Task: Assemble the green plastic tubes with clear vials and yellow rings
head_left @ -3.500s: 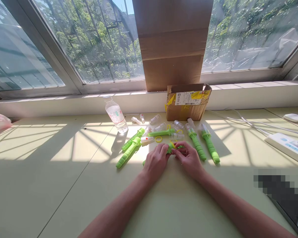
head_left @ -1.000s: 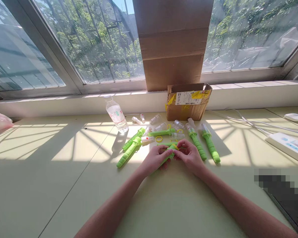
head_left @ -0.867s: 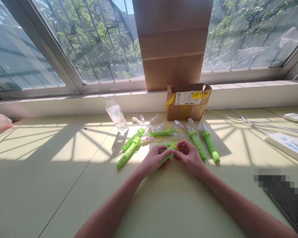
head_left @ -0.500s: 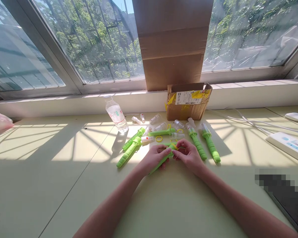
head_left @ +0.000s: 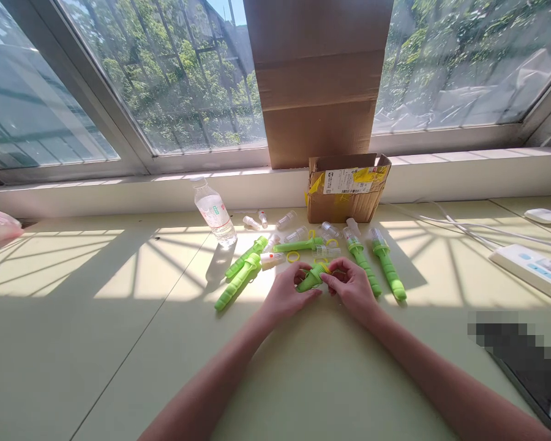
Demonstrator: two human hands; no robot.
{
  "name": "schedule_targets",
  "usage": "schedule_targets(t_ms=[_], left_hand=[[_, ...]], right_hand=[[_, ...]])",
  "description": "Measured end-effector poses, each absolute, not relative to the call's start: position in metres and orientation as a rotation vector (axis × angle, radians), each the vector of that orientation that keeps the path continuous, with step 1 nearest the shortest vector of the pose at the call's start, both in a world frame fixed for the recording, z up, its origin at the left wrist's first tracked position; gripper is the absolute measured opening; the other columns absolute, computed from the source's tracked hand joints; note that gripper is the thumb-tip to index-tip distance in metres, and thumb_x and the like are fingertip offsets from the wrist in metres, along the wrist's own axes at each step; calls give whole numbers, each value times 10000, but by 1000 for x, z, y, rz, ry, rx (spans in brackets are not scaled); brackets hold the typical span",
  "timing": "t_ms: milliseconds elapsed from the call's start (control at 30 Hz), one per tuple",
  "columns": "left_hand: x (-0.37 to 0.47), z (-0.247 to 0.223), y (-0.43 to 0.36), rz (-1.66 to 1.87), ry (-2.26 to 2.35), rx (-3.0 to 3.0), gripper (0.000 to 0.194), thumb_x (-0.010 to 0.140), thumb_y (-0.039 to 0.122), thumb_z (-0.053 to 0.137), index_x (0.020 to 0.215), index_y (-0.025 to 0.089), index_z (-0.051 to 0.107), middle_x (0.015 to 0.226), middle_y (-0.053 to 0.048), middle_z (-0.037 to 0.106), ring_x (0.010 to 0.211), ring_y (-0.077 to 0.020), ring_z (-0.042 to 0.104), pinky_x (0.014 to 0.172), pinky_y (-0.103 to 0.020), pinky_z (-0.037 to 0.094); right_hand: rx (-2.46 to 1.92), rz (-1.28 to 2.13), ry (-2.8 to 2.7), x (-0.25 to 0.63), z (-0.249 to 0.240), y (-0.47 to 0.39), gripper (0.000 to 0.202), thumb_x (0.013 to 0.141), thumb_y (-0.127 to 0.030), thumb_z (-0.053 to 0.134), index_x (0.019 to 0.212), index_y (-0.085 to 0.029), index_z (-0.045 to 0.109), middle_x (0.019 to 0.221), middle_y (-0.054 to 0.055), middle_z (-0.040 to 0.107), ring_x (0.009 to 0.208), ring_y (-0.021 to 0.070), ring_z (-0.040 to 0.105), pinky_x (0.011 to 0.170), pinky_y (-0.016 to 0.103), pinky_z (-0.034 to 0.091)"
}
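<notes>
My left hand (head_left: 282,293) is closed around a green ribbed plastic handle (head_left: 309,281), its threaded end tilted up and to the right. At that end my right hand (head_left: 350,285) pinches a yellow ring (head_left: 326,267) with thumb and forefinger; whether it is fully seated cannot be seen. Left of my hands lie two more green handles, the nearer one (head_left: 237,283) with a bare threaded end. To the right, a green handle (head_left: 389,272) and its neighbour each carry a clear cap. Behind lie a loose yellow ring (head_left: 292,256) and a white piece with a red dot (head_left: 270,258).
Several clear caps (head_left: 296,234) are scattered behind my hands. A water bottle (head_left: 215,212) stands at the back left, a cardboard box (head_left: 344,196) by the windowsill. On the right are a power strip (head_left: 530,269) with cables and a dark, pixelated object (head_left: 523,361).
The left fingers have shifted their hold, and the green handle's lower part is now mostly hidden by the hand. The right hand stays at the yellow ring.
</notes>
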State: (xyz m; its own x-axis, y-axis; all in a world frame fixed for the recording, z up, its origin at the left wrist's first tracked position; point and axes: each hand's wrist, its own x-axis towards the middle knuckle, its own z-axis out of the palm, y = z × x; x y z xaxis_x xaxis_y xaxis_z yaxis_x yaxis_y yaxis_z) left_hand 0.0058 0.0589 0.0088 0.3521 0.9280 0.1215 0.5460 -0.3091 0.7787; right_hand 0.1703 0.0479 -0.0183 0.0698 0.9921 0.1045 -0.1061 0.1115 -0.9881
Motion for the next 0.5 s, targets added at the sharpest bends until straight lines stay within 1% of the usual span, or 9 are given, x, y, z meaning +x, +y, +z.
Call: schedule_targets(t_ms=[67, 133, 200, 333, 500], left_hand=[[6, 2, 58, 785, 1406, 2287, 314, 743, 262, 649, 1036, 207, 548, 853, -19, 623, 793, -181, 595, 669, -303, 477], [6, -4, 57, 745, 1481, 2555, 219, 800, 241, 578, 1015, 201, 557, 893, -38, 636, 827, -201, 590, 679, -316, 456], [5, -7, 56, 727, 1523, 2689, 193, 820, 260, 562, 1002, 197, 555, 895, -42, 636, 832, -206, 584, 659, -306, 438], [4, -11, 57, 763, 1536, 2774, 146, 863, 310, 519, 957, 204, 554, 844, -22, 625, 779, -177, 574, 617, -277, 408], [3, -14, 56, 805, 1524, 2822, 154, 893, 330, 473, 947, 214, 558, 808, -15, 608, 743, -160, 568, 532, -261, 341]], right_hand=[[-1094, 1109, -1094, 171, -20, 49, 366, 642, -447, 742, 738, -202, 488, 638, -50, 509, 471, 80, 448, 432, 233, 356], [-1130, 1068, -1043, 172, -20, 51, 380, 632, -461, 744, 737, -203, 485, 638, -51, 509, 454, 77, 444, 416, 233, 346], [-1166, 1040, -1001, 174, -20, 53, 393, 623, -474, 745, 739, -204, 483, 642, -50, 516, 443, 80, 452, 405, 236, 347], [-1184, 1045, -979, 176, -20, 54, 405, 611, -485, 746, 747, -204, 488, 656, -44, 533, 446, 90, 476, 406, 246, 375], [-1163, 1053, -986, 177, -21, 54, 401, 606, -472, 751, 751, -205, 489, 645, -50, 527, 461, 100, 496, 421, 251, 405]])
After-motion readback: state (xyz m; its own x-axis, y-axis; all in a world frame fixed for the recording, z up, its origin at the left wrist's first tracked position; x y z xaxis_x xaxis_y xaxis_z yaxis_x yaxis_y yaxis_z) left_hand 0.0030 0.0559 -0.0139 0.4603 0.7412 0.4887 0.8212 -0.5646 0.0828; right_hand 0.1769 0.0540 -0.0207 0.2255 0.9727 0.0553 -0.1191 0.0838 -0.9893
